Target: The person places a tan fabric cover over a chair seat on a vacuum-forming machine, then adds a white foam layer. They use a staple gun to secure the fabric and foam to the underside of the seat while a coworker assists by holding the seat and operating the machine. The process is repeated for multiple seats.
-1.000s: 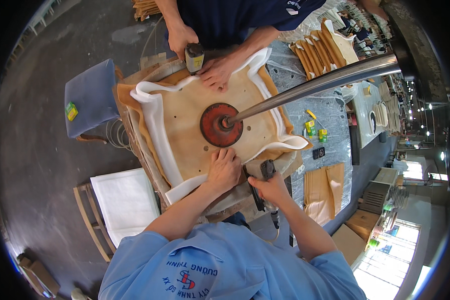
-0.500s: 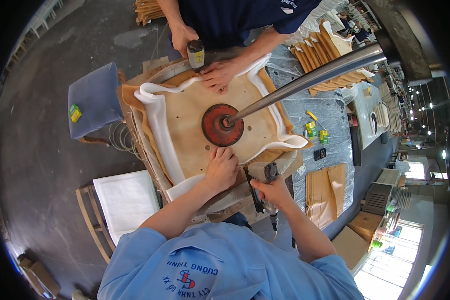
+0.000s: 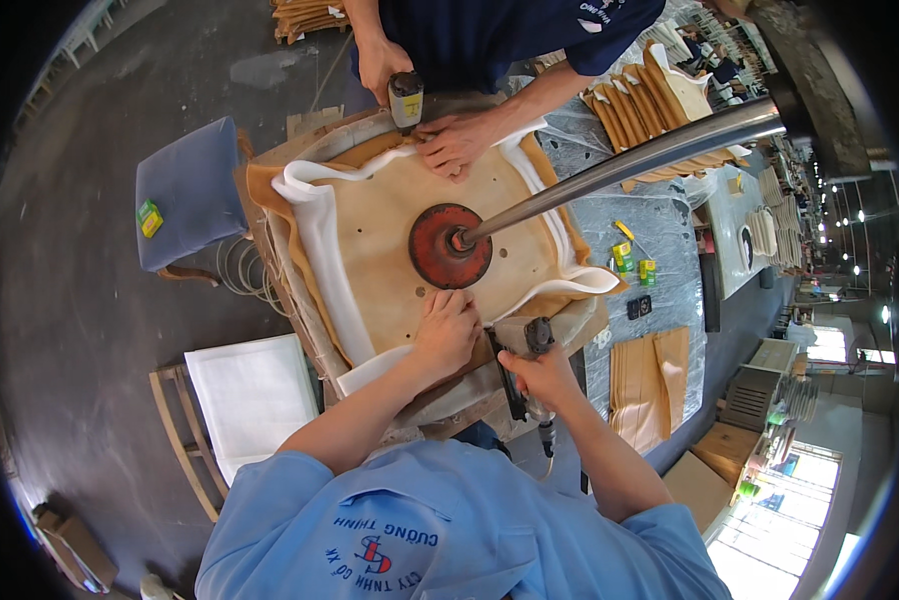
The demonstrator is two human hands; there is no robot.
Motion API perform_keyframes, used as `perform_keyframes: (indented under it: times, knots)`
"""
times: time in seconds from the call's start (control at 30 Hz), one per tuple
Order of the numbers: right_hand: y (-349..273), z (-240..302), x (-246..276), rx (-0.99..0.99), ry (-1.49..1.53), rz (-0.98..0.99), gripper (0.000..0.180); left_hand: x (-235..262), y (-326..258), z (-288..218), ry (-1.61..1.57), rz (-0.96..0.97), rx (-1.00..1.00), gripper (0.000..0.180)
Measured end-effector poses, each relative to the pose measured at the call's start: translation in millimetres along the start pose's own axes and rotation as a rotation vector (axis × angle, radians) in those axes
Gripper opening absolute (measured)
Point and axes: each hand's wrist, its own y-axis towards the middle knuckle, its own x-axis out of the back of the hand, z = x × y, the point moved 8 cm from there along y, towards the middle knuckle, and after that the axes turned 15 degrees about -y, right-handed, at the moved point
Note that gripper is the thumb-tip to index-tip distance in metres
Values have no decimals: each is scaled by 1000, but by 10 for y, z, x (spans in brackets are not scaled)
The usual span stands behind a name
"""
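A wooden seat panel (image 3: pixel 375 235) lies underside up, with white padding (image 3: pixel 313 235) and tan covering (image 3: pixel 272 203) rising around its edges. My left hand (image 3: pixel 447 332) is closed at the panel's near edge, fingers bunched and pressing the turned-in covering down. Just right of it, my right hand (image 3: pixel 545 375) grips a staple gun (image 3: pixel 520 340) by its handle, its nose low at the near edge; the exact contact point is hidden. A red round pressing disc (image 3: pixel 451 247) on a metal rod (image 3: pixel 620 170) bears on the panel's middle.
Across the panel, a co-worker's hand (image 3: pixel 382 65) holds another staple gun (image 3: pixel 406 102); their other hand (image 3: pixel 460 143) presses the far edge. Right, a plastic-covered table (image 3: pixel 660 310) bears tan sheets (image 3: pixel 650 385) and small green-yellow boxes (image 3: pixel 623 257). A blue padded seat (image 3: pixel 192 200) stands left.
My staple gun has shifted slightly toward my left hand and the panel. The co-worker's staple gun and pressing hand have moved a little right along the far edge.
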Motion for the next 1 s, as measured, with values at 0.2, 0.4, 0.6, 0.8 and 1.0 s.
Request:
perform_keyframes:
  times: [0.2, 0.4, 0.6, 0.8, 1.0]
  knots:
    - [-148, 24, -19, 23, 26, 44, 23, 27, 21, -20, -17, 21, 53, 14]
    - [-113, 20, -127, -29, 28, 13, 22, 3, -5, -55, 8, -17, 37, 13]
    - [-57, 2, -94, -53, -74, -14, 24, 74, -1, 99, -96, -9, 40, 7]
    - [-182, -63, -83, -10, -8, 34, 25, 242, -98, 72, -81, 8, 96, 6]
    - [-227, -28, -161, 21, 51, 69, 23, 105, -65, -29, -26, -13, 57, 13]
